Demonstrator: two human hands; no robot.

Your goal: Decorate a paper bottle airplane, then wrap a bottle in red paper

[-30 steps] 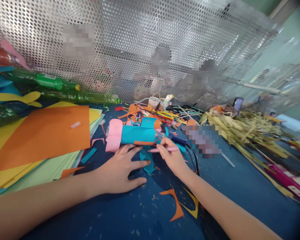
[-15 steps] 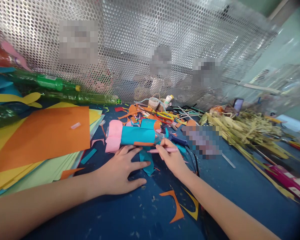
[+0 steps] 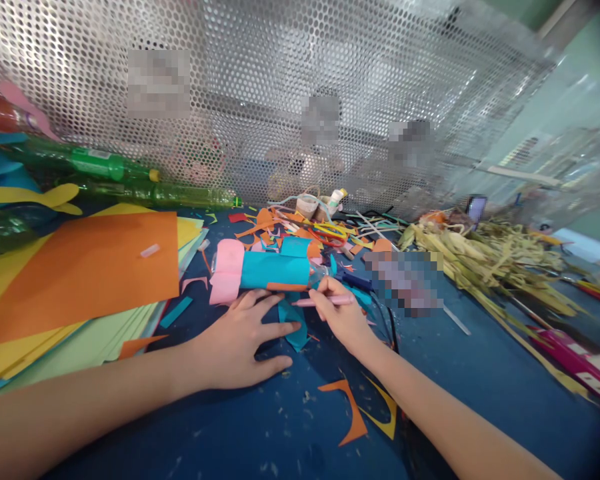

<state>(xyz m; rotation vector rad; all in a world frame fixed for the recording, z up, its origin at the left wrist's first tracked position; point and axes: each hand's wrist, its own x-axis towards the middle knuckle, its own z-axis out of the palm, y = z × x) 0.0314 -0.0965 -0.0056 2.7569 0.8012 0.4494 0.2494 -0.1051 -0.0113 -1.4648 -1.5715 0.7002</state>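
Observation:
A plastic bottle wrapped in blue paper (image 3: 275, 270) lies on its side in the middle, its clear neck to the right and pink paper (image 3: 229, 257) round its left end. My left hand (image 3: 250, 337) is spread flat on the blue table, with some fingertips against the bottle's near side. Beside its index finger lies a cut piece of blue paper (image 3: 293, 333). Between the fingers of my right hand (image 3: 343, 317) is a pink pen (image 3: 341, 300). The pen's tip points left, over the blue piece; whether it touches is unclear.
On the left, coloured paper sheets (image 3: 100, 273) are stacked below green bottles (image 3: 190, 197). Paper scraps and yellow-handled scissors (image 3: 327, 232) lie behind the wrapped bottle. Dried husks (image 3: 485, 250) and a magenta object (image 3: 573, 360) are at right. A perforated metal screen (image 3: 260, 80) rises behind.
The pen and my right hand have shifted very slightly left. My left hand and the wrapped bottle keep nearly the same place.

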